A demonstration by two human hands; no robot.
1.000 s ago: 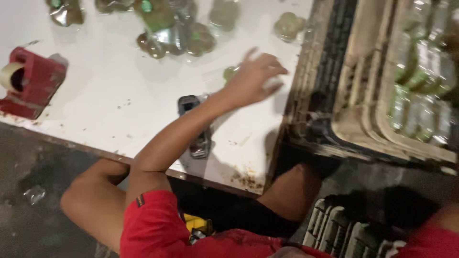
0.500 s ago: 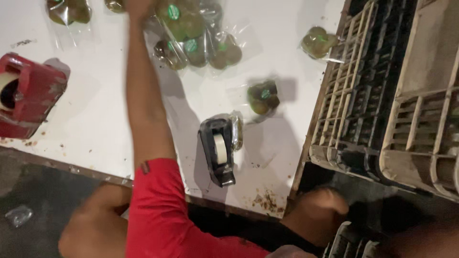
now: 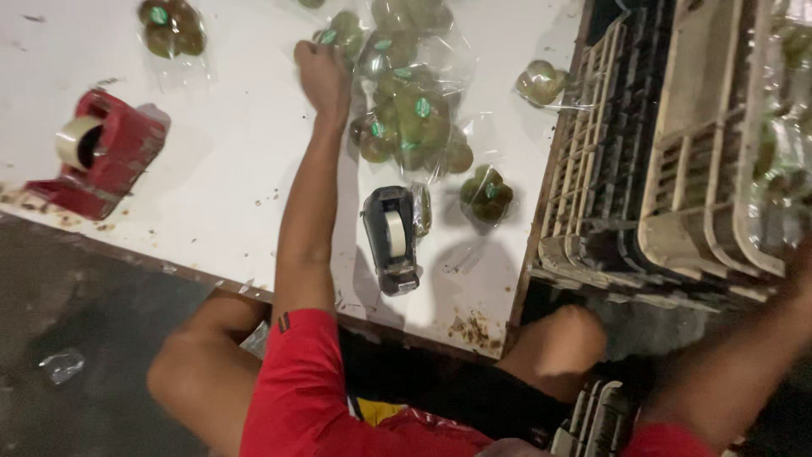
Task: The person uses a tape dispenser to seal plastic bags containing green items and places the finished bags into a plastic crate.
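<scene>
several clear bags of green fruit lay heaped on the white table, and the left hand was stretched out over them, its fingers curled shut on the edge of the nearest bag at the left side of the heap. whether it truly pinched the plastic or only pressed on it was hard to tell through the blur. the left arm ran straight from a red sleeve across the table's near edge. just beside the arm, on its right, sat a black tape dispenser with a pale roll in it, and a small bag of fruit lay right of that, apart from the heap. another lone bag rested near the table's right edge, and one more lay at the far left. a red tape dispenser stood well apart on the left side of the table. beige and dark crates were stacked against the right edge, with more bagged fruit in the farthest one. the right arm reached up toward the crates at the lower right, but the right hand was cut off by the frame's edge, so its state could not be seen.
</scene>
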